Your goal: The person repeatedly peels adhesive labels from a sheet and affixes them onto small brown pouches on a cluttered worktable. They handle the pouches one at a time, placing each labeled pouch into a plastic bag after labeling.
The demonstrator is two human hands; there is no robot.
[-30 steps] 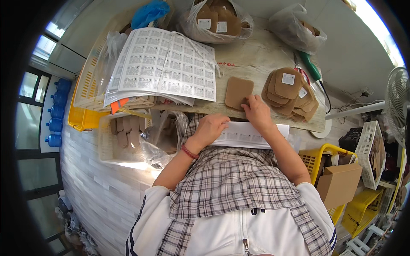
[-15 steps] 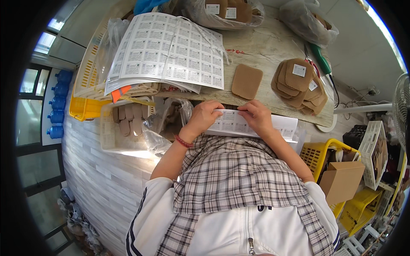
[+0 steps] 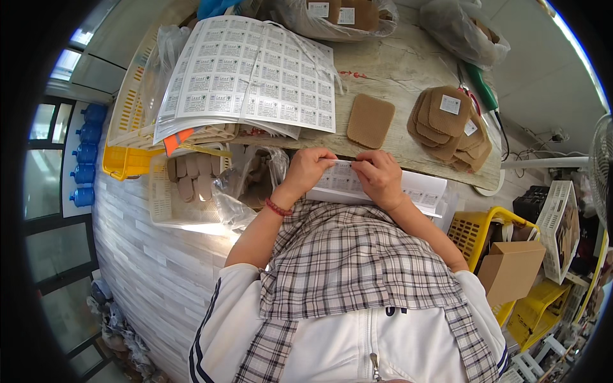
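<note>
On my lap, at the table's near edge, lies a white sheet of printed labels (image 3: 420, 191). My left hand (image 3: 308, 172) pinches its upper edge between thumb and fingers. My right hand (image 3: 381, 180) is closed at the same edge, a short way to the right, with curled fingers covering part of the sheet. Whether a single label is between the fingertips is too small to tell. Just beyond my hands a brown rounded-corner fabric pad (image 3: 371, 122) lies flat without a label. Farther right is a heap of similar pads (image 3: 440, 121), some bearing white labels.
A thick stack of label sheets (image 3: 255, 76) covers the table's left side. Plastic bags of pads (image 3: 357, 22) stand at the back. Scissors (image 3: 469, 96) and a green-handled tool (image 3: 480, 86) lie at right. A white crate (image 3: 163, 198) and a yellow basket (image 3: 469, 233) flank me.
The right fingers have curled and shifted slightly along the sheet's edge, and the wrist has turned a little. The left hand has risen slightly. The pads on the table stay put.
</note>
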